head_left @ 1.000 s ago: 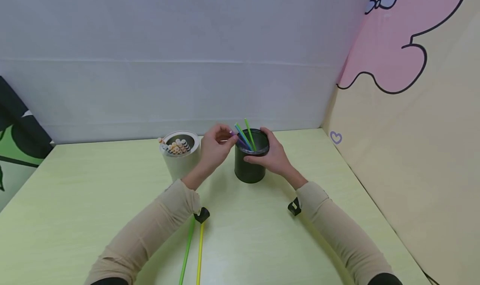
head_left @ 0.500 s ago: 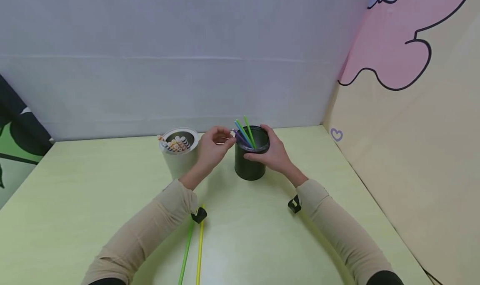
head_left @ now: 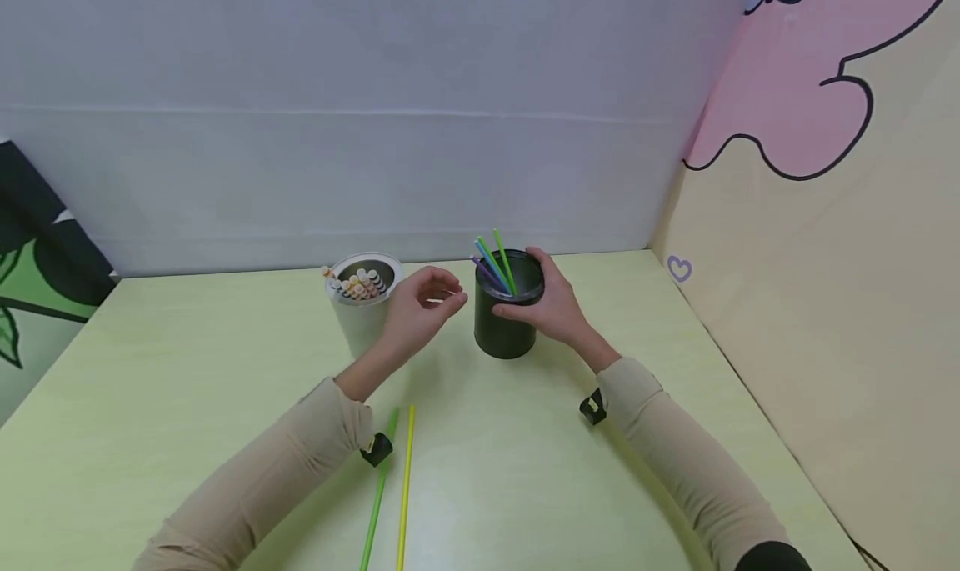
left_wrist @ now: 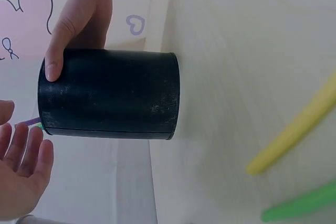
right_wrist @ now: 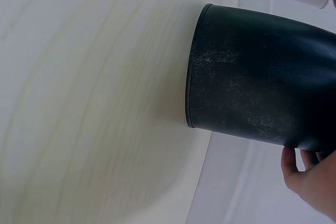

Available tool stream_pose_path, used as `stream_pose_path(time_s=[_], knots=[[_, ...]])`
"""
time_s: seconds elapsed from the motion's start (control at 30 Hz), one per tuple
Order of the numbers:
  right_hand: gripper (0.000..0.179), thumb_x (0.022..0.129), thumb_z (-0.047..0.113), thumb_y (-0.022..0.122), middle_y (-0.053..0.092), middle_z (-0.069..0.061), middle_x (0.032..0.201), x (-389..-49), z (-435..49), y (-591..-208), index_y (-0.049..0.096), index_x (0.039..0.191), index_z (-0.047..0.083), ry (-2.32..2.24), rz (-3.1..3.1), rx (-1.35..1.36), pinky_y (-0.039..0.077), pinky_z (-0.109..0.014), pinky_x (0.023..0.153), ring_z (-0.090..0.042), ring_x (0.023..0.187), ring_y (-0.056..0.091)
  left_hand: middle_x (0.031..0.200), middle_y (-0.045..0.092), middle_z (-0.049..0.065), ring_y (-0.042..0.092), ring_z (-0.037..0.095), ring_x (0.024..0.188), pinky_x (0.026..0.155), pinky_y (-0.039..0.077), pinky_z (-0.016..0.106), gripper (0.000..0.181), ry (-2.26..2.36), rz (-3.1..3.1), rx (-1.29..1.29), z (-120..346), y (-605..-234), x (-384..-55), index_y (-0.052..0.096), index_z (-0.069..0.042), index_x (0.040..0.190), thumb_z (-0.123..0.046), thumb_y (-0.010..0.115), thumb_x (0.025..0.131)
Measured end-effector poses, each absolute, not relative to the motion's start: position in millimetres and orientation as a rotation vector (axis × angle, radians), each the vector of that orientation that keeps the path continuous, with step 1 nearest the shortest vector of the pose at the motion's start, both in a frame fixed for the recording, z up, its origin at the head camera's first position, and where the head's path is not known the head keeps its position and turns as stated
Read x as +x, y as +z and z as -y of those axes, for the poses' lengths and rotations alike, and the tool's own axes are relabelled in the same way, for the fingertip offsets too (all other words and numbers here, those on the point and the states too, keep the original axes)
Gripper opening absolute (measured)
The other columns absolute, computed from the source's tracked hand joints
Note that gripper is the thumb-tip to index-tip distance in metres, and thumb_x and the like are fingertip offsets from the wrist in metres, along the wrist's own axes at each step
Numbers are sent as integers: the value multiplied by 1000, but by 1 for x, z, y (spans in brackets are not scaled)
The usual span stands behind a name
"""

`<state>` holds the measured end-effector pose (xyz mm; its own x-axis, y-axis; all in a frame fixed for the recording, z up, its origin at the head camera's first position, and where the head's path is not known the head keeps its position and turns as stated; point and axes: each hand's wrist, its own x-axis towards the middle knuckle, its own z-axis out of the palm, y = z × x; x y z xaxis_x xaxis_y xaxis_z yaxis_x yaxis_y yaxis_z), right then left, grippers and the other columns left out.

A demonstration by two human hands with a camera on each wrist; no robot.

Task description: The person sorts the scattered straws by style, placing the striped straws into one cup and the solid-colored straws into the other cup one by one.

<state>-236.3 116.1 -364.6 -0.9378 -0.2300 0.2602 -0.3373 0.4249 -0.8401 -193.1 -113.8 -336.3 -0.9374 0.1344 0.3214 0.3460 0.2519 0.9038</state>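
Observation:
My right hand [head_left: 551, 304] grips a dark cylindrical cup [head_left: 505, 333] near its rim, thumb on the front side and fingers round the right. Inside the cup lean several straws, among them green ones, a blue straw [head_left: 491, 262] and a purple straw [head_left: 480, 265]. Just left of the cup, my left hand [head_left: 420, 313] holds nothing, its fingers loosely bent. In the left wrist view that hand's fingers [left_wrist: 29, 150] are apart from the cup, beside the straw ends. A white cup [head_left: 356, 321] with several patterned straws [head_left: 362, 286] stands behind the left hand.
A yellow straw [head_left: 406, 488] and a green straw [head_left: 378, 496] lie side by side on the pale table [head_left: 525, 471], the green one partly under the left forearm. A grey wall [head_left: 337, 179] rises behind, and a beige panel [head_left: 825, 346] borders the right side.
My left hand has let go of the purple straw, which now leans in the dark cup, and has drawn back left and down. My right hand keeps its hold on the cup.

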Motion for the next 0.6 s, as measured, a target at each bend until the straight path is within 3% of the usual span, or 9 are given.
stream_pose_path(time_s=[0.23, 0.6], knots=[[104, 69, 33, 87, 42, -10, 140, -237, -117, -365, 25, 149, 12, 1541, 2559, 518, 43, -47, 100, -27, 121, 47, 94, 67, 8, 65, 15, 87, 75, 55, 27, 14, -1741, 2389, -620, 129, -337, -156, 63, -4, 98, -7, 71, 86], [103, 68, 33, 87, 43, -9, 139, -237, -117, -366, 25, 149, 14, 1539, 2549, 525, 43, -46, 100, -26, 120, 47, 92, 66, -5, 65, 11, 83, 76, 56, 30, 13, -1558, 2526, -866, 146, -350, -98, 66, -16, 97, -11, 72, 86]])
